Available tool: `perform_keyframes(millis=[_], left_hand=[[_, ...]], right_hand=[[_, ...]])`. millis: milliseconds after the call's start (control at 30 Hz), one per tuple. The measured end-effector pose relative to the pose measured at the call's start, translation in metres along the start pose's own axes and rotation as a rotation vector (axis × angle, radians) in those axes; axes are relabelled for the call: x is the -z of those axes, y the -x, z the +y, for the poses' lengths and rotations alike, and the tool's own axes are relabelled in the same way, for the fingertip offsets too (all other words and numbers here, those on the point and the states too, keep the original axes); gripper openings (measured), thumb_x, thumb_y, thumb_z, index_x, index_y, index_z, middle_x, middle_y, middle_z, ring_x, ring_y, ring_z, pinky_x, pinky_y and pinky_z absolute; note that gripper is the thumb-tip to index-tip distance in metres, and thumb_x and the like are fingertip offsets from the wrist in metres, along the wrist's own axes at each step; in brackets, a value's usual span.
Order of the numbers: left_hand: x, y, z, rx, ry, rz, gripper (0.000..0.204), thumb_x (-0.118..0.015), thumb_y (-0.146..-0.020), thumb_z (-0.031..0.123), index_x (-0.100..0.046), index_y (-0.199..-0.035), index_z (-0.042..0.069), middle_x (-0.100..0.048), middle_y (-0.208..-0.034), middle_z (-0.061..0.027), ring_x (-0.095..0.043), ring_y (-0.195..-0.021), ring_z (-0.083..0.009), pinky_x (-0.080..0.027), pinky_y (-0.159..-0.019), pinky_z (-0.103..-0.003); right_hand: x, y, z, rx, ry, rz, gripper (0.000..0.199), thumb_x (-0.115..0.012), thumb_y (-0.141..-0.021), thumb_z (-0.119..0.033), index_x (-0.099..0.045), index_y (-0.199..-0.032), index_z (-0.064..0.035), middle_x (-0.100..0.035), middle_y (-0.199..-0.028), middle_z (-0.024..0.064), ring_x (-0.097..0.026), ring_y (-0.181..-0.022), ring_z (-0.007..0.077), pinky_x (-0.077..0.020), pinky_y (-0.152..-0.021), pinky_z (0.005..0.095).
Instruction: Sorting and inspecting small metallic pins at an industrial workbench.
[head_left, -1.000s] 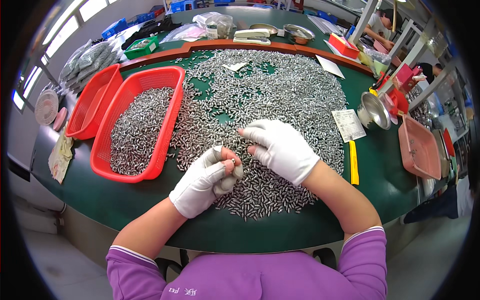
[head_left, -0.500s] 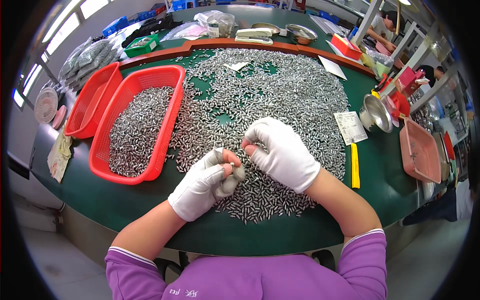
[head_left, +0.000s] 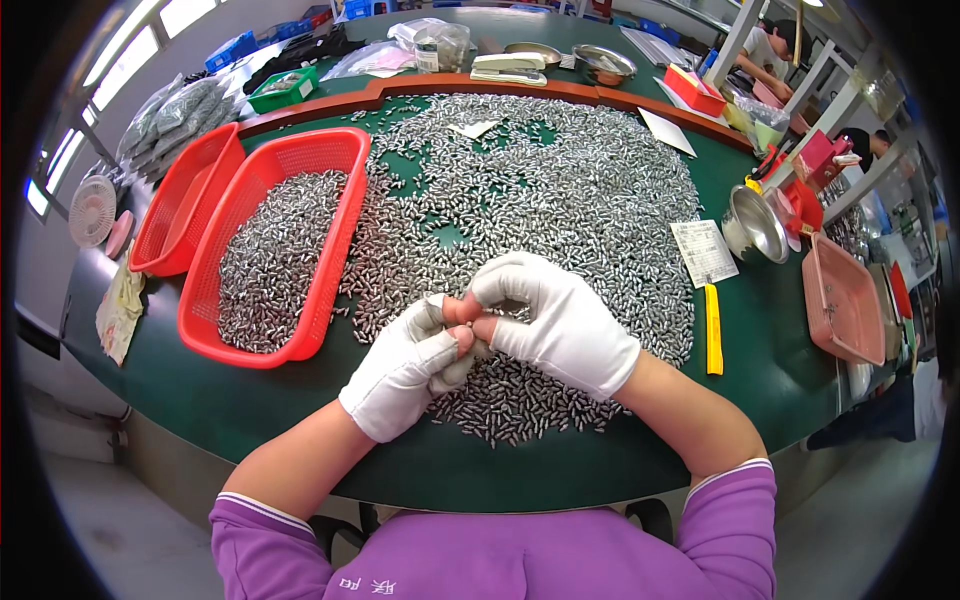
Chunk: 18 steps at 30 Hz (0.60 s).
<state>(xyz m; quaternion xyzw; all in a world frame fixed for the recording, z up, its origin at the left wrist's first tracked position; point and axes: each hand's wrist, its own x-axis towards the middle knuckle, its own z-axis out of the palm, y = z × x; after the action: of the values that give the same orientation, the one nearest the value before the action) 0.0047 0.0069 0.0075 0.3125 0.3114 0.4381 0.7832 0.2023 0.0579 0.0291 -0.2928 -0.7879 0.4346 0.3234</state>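
Both gloved hands meet over the near edge of the counter: the left hand is curled shut around a clutch of small metal pieces, the right hand pinches with bare fingertips at the left's, though what it grips is too small to tell. The pieces look hard, smooth, light singly, likely slippery, best nipped endwise. They blanket the counter's middle and fill a red basket toward the left edge. A white printed slip and yellow strip lie toward the right edge.
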Motion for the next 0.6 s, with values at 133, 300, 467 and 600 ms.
perform_keyframes(millis=[133,300,467,600], left_hand=[[0.007,-0.001,0.0,-0.021,-0.023,-0.024,0.018,-0.065,-0.094,0.022,-0.057,-0.105,0.011,-0.061,-0.087,0.0003,-0.046,-0.064,-0.0041,-0.035,-0.057,-0.018],[0.005,-0.001,0.0,-0.008,-0.051,-0.023,0.017,-0.063,-0.095,0.024,-0.058,-0.104,0.01,-0.062,-0.088,0.0008,-0.048,-0.066,-0.0041,-0.037,-0.058,-0.017],[0.003,0.0,0.002,-0.007,-0.06,-0.034,0.017,-0.063,-0.095,0.025,-0.059,-0.104,0.01,-0.062,-0.089,0.0008,-0.049,-0.067,-0.004,-0.037,-0.059,-0.018],[0.004,0.0,0.001,-0.007,-0.054,-0.033,0.018,-0.064,-0.095,0.024,-0.059,-0.104,0.01,-0.062,-0.089,0.0006,-0.049,-0.067,-0.0041,-0.037,-0.058,-0.018]], right_hand=[[0.0,-0.003,0.0,-0.086,0.143,0.126,0.032,-0.07,-0.085,-0.012,-0.064,-0.116,-0.0044,-0.063,-0.108,0.0111,-0.064,-0.095,0.0206,-0.0522,-0.084,0.0323],[0.007,0.001,0.023,0.054,0.79,-0.007,0.022,-0.071,-0.078,-0.022,-0.068,-0.096,-0.0106,-0.064,-0.093,0.0087,-0.062,-0.088,0.0293,-0.0513,-0.078,0.0415],[0.0,0.0,0.021,0.057,0.856,-0.016,0.01,-0.069,-0.079,-0.02,-0.067,-0.082,-0.0116,-0.062,-0.08,0.007,-0.062,-0.079,0.0292,-0.0505,-0.071,0.0414],[0.0,-0.001,0.018,0.012,0.886,-0.043,0.009,-0.068,-0.08,-0.02,-0.066,-0.084,-0.0119,-0.063,-0.078,0.0073,-0.063,-0.078,0.0295,-0.0505,-0.071,0.0417]])
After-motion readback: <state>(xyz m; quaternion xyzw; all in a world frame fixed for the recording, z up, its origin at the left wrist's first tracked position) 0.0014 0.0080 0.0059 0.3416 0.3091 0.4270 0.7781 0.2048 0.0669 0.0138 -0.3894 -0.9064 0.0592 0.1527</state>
